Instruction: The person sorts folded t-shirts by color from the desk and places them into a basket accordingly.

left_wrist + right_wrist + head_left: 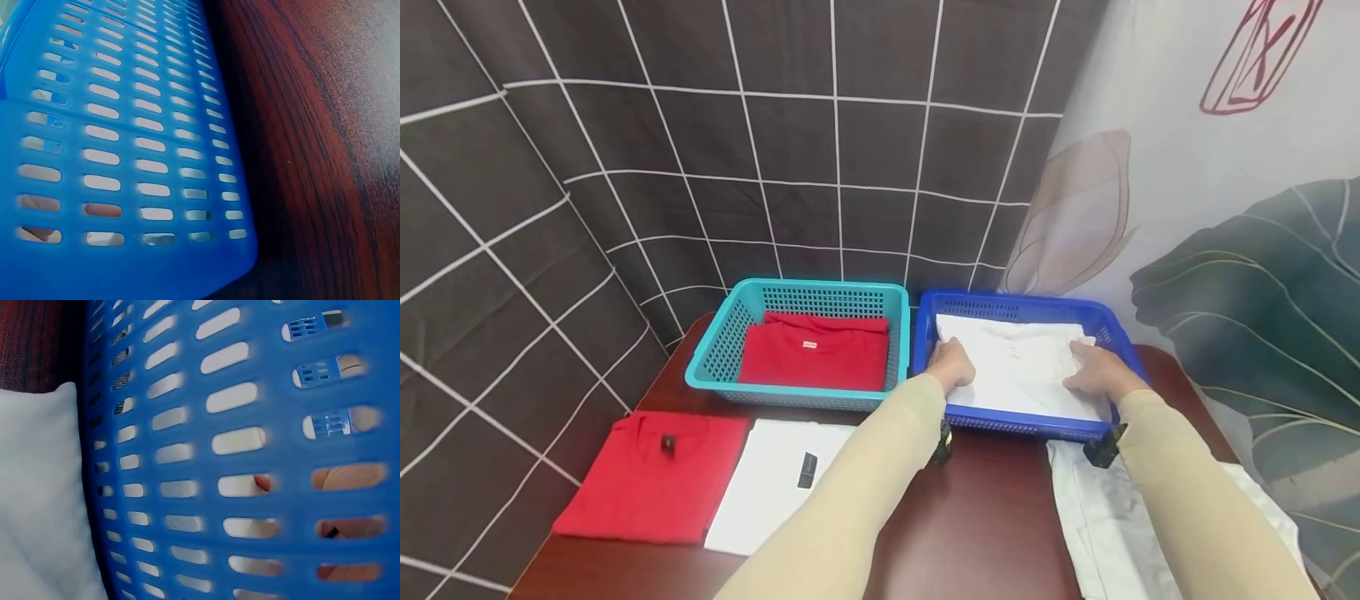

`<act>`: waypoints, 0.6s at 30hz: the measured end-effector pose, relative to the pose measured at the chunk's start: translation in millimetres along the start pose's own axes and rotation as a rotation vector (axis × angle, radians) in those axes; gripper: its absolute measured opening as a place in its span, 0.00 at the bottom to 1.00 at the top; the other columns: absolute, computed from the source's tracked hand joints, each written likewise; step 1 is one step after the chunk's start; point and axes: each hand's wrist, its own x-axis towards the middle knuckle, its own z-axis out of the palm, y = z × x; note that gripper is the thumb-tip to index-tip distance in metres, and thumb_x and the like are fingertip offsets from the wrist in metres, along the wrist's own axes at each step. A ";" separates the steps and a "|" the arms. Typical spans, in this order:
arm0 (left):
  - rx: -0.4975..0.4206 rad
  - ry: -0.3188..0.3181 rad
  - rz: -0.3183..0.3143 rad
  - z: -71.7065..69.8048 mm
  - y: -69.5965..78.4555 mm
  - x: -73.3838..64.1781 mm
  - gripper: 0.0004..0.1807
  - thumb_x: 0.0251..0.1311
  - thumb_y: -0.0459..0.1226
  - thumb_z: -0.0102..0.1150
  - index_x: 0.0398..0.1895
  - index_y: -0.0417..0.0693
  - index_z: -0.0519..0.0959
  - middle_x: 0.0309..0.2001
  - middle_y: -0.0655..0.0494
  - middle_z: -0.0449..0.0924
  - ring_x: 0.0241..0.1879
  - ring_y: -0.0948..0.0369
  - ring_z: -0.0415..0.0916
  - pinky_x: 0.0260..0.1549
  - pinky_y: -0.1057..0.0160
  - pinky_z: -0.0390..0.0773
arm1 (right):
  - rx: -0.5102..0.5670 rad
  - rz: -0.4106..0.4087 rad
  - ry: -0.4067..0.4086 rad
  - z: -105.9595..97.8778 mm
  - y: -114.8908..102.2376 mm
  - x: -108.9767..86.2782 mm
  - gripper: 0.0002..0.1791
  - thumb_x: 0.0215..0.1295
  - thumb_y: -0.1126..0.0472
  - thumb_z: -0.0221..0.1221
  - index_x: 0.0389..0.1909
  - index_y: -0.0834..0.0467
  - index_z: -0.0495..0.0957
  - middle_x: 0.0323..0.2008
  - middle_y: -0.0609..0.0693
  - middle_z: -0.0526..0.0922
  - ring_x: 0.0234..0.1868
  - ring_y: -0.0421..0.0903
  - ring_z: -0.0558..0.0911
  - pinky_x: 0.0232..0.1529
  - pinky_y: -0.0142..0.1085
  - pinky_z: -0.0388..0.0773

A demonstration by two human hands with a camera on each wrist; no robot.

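A folded white T-shirt [1015, 367] lies in the blue basket [1018, 421], its small neck label facing up. At the shirt's left edge, my left hand [952, 365] grips the cloth inside the basket. My right hand [1099, 371] holds the opposite edge, thumb on top of the fabric. Both wrist views face the slotted basket wall [144, 269]. Through its slots, white cloth [103, 182] and bits of skin show in the left wrist view. Fingers [350, 477] appear behind the slots in the right wrist view; most of each hand is hidden there.
A teal basket [797, 396] holding folded red clothing [820, 362] stands just left of the blue one. In front lie a folded red shirt [647, 479] and a white shirt [775, 483] with a dark label. White garments [1105, 517] lie under my right forearm on the brown table [977, 517].
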 end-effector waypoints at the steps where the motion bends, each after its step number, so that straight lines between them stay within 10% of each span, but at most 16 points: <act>1: 0.018 -0.007 0.002 0.2 0.8 0.0 0.38 0.55 0.37 0.53 0.70 0.43 0.52 0.67 0.51 0.56 0.67 0.58 0.49 0.62 0.65 0.52 | -0.001 -0.007 -0.005 0.2 -0.6 -0.8 0.49 0.53 0.55 0.63 0.64 0.77 0.46 0.61 0.78 0.50 0.61 0.73 0.50 0.59 0.61 0.48; 12: 0.100 0.058 0.051 -9.0 2.7 -11.7 0.34 0.53 0.45 0.56 0.62 0.40 0.64 0.62 0.44 0.62 0.62 0.48 0.57 0.59 0.59 0.59 | -0.021 0.042 0.052 3.5 -17.2 -8.1 0.52 0.54 0.47 0.61 0.66 0.73 0.44 0.61 0.80 0.32 0.60 0.79 0.36 0.54 0.68 0.41; 18: 0.108 0.158 0.244 -41.1 15.2 -43.6 0.38 0.53 0.49 0.55 0.66 0.44 0.60 0.67 0.43 0.54 0.65 0.49 0.52 0.61 0.57 0.56 | 0.015 -0.090 0.253 -16.5 -23.0 -46.3 0.44 0.56 0.45 0.59 0.63 0.72 0.55 0.62 0.80 0.39 0.59 0.79 0.44 0.52 0.69 0.47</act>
